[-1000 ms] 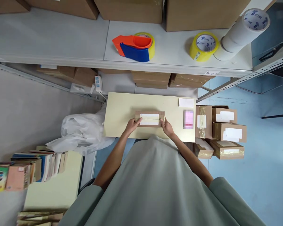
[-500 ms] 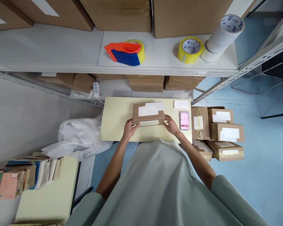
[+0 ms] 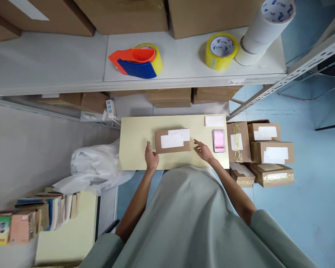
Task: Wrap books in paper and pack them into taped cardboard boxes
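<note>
A brown cardboard box (image 3: 167, 149) with white labels on top lies flat on the cream table (image 3: 136, 130). Just off its left side is my left hand (image 3: 151, 158), fingers extended and apart from the box. To the right of the box my right hand (image 3: 203, 150) hovers with its fingers spread, holding nothing. A phone (image 3: 219, 140) with a pink screen lies right of that hand, and a white label sheet (image 3: 214, 121) lies above the phone.
Above the table runs a shelf (image 3: 80, 59) with an orange and blue tape dispenser (image 3: 136, 63), a yellow tape roll (image 3: 221, 51) and white rolls (image 3: 264, 33). Several taped boxes (image 3: 272, 152) are stacked at the right. White plastic bags (image 3: 93, 163) and books (image 3: 48, 210) are at the left.
Both hands have let go of the box and moved apart from its sides. The box now rests flat on the table. The camera view has shifted slightly.
</note>
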Motion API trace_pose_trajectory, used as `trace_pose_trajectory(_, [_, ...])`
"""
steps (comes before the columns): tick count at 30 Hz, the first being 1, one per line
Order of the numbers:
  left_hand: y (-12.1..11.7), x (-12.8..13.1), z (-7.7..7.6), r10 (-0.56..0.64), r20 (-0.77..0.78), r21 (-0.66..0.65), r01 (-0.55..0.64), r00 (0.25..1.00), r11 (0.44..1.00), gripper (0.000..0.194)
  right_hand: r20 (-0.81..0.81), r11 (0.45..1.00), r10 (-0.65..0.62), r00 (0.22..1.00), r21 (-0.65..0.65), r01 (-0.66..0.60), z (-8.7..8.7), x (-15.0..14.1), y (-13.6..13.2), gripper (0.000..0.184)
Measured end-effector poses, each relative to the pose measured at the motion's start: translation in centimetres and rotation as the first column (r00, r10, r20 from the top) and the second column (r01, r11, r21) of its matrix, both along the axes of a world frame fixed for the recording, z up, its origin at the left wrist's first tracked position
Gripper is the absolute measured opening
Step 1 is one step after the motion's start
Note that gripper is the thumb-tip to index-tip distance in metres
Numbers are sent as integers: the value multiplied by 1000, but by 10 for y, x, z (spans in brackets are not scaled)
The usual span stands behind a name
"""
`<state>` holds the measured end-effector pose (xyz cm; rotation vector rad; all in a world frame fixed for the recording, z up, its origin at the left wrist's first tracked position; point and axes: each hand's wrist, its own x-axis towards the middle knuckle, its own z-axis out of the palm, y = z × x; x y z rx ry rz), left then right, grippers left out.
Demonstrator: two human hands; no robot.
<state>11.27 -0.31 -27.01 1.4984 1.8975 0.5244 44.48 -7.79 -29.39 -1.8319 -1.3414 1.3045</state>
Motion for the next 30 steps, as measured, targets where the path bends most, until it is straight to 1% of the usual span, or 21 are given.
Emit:
trace_pose_trajectory(1, [5, 7, 6, -21, -34, 60, 23, 999, 998, 77, -1, 1000, -30, 1000, 5, 30, 1, 7, 2, 58])
trace_pose_trajectory(3, [18, 27, 20, -108, -78, 159, 119, 991, 980, 63, 4, 996, -89, 996, 17, 89, 3, 22, 7, 52])
trace_pose_trajectory(5, [32, 58, 32, -246, -74, 211, 256, 967, 943, 51, 29, 988, -152, 988, 33, 151, 3, 39, 14, 48])
trace_pose_trajectory(7, [45, 94, 42, -377, -51, 246, 377, 925, 893, 35, 78, 975, -221, 972, 47, 218, 1, 58, 22, 44])
trace_pose_trajectory(9, [55, 133, 45, -471, 0, 293, 450, 882, 843, 24, 134, 955, -296, 946, 70, 289, -2, 76, 30, 42])
trace_pose_trajectory(11, [64, 170, 40, -534, 64, 330, 487, 843, 808, 19, 185, 926, -376, 908, 109, 361, -7, 95, 38, 41])
trace_pose_trajectory(13, [71, 205, 29, -556, 115, 322, 498, 823, 805, 15, 226, 891, -452, 863, 156, 426, -14, 112, 45, 40])
trace_pose_trajectory(15, [77, 235, 10, -544, 179, 259, 495, 820, 830, 11, 270, 857, -515, 814, 190, 479, -22, 129, 52, 39])
trace_pose_trajectory(17, [82, 259, -12, -486, 256, 135, 467, 835, 874, 16, 312, 831, -556, 770, 199, 519, -31, 143, 59, 39])
trace_pose_trajectory(19, [86, 277, -35, -403, 299, -7, 424, 865, 906, 29, 340, 819, -571, 747, 177, 545, -41, 154, 66, 39])
trace_pose_trajectory(21, [90, 289, -56, -367, 287, -94, 407, 885, 909, 36, 347, 820, -565, 748, 141, 554, -51, 159, 71, 40])
trace_pose_trajectory(24, [94, 297, -77, -413, 238, -124, 449, 879, 885, 34, 339, 830, -548, 765, 109, 547, -65, 160, 75, 41])
trace_pose_trajectory(27, [96, 298, -89, -451, 223, -132, 485, 864, 865, 30, 346, 830, -549, 761, 118, 545, -74, 154, 74, 42])
trace_pose_trajectory(30, [95, 299, -95, -476, 236, -117, 511, 847, 851, 27, 371, 830, -547, 750, 126, 543, -76, 149, 72, 44])
